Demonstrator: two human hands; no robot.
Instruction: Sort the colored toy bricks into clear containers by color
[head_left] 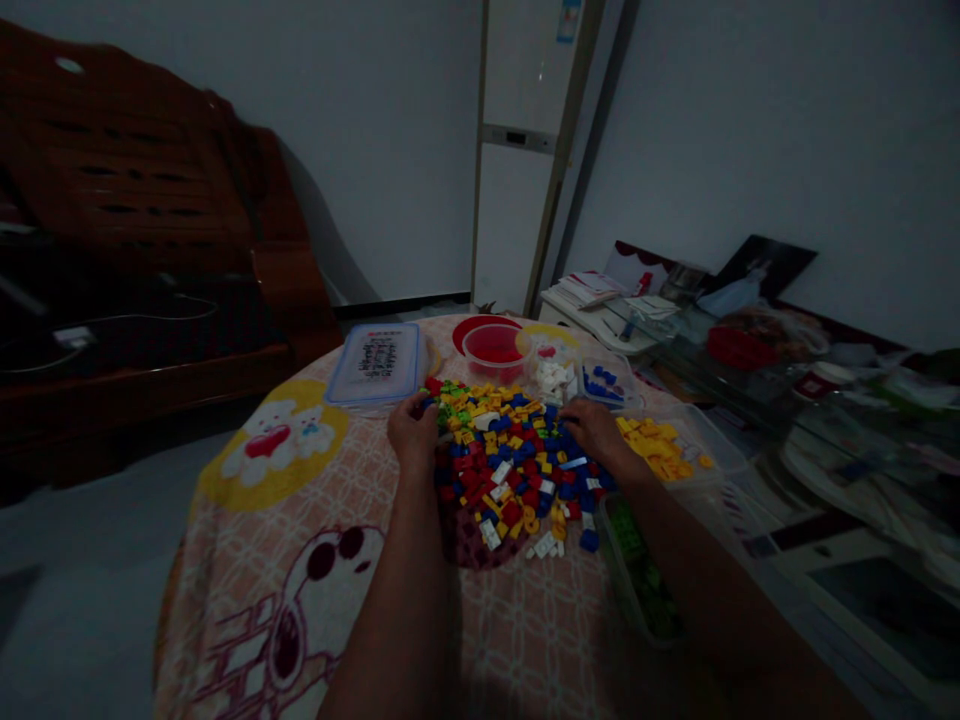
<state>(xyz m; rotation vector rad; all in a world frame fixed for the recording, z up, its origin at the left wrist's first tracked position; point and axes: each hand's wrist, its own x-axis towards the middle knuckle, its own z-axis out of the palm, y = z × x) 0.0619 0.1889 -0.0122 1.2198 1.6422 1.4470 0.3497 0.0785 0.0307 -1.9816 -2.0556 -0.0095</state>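
Observation:
A heap of mixed toy building bricks (499,455) in red, yellow, blue, green and white spreads over the middle of the round table. At the heap's left edge is my left hand (412,432), its fingers curled inward beside a dark blue brick; what lies between them is too dim to make out. My right hand (594,432) reaches to the right edge of the heap among blue bricks. Its fingers are bent together, and their tips are partly hidden, so any piece in them cannot be identified.
Sorted bricks fill containers: yellow in a clear tray (712,435), green in a long box (611,560), blue in a small box (626,370). White bricks (553,378) lie near a red bowl (491,345). A blue-rimmed lid (375,365) sits back left. A cluttered glass table (697,350) stands right.

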